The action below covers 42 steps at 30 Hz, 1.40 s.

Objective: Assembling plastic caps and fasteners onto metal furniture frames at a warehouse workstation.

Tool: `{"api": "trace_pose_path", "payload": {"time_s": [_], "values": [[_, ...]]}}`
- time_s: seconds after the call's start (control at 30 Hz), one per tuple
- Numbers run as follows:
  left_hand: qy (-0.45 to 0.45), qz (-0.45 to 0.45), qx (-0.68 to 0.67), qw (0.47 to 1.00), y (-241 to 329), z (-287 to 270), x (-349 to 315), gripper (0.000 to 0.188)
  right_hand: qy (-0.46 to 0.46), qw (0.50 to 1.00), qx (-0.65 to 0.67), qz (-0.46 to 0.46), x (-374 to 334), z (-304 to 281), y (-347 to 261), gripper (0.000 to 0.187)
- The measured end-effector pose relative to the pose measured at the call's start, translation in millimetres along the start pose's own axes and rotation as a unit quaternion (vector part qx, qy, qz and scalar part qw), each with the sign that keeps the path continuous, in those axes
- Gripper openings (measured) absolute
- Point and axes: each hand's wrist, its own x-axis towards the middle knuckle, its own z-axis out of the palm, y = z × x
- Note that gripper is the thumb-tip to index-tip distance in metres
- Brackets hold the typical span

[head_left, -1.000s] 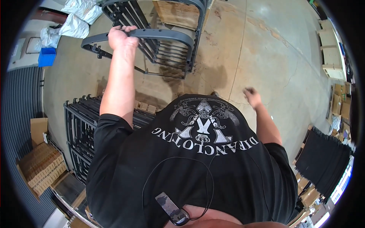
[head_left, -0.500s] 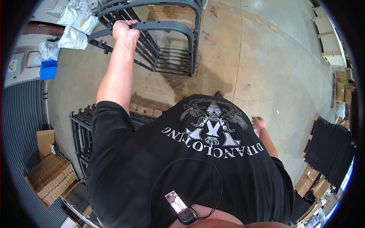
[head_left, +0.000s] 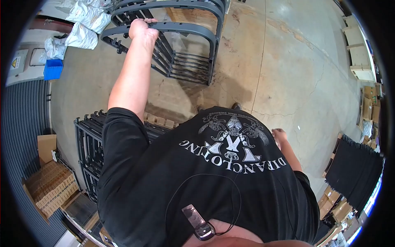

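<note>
Metal frame was ahead and to my left, its curved bar running left to right beside another frame. My left hand, the nearer, gripped that bar; my right hand hung well apart, whether clenched I couldn't tell.

Out ahead, slightly left, stands the frame rack, the left hand on its nearer rail! Left of it sit the sacks, the bin just this side of them. Below the left arm, more frames; farther left and back, piled cartons. Across to the right, the right hand beside the torso, crates far beyond, a pallet load nearer, boxes behind that.
</note>
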Motion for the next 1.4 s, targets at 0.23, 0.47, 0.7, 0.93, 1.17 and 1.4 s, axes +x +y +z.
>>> {"api": "trace_pose_path", "payload": {"time_s": [0.23, 0.47, 0.7, 0.93, 1.17, 1.4], "values": [[-0.04, -0.016, 0.054, 0.998, -1.8, 5.5, 24.6, 0.013, 0.015, 0.999, 0.031, 0.026, 16.5, -30.5, -16.5, 0.031], [-0.158, -0.039, 0.32, 0.933, -14.4, -58.2, -5.7, 0.03, -0.048, 0.996, 0.025, -0.07, 52.9, -27.3, -70.1, 0.029], [0.14, -0.137, 0.194, 0.961, -105.4, -326.2, -129.8, 0.018, -0.112, 0.977, -0.142, -0.112, 91.3, -58.6, -102.6, 0.027], [0.449, 0.063, 0.366, 0.813, -106.2, -566.7, -300.3, 0.024, -0.176, 0.914, -0.324, -0.167, 149.3, -125.5, -159.0, 0.03], [0.635, 0.11, 0.479, 0.595, -94.2, -627.6, -399.5, 0.034, -0.167, 0.913, -0.309, -0.21, 102.7, 4.5, -269.2, 0.032], [0.649, 0.129, 0.356, 0.66, -93.6, -663.3, -398.4, 0.026, -0.282, 0.798, -0.428, -0.318, 4.2, 199.0, -298.8, 0.03]]}}
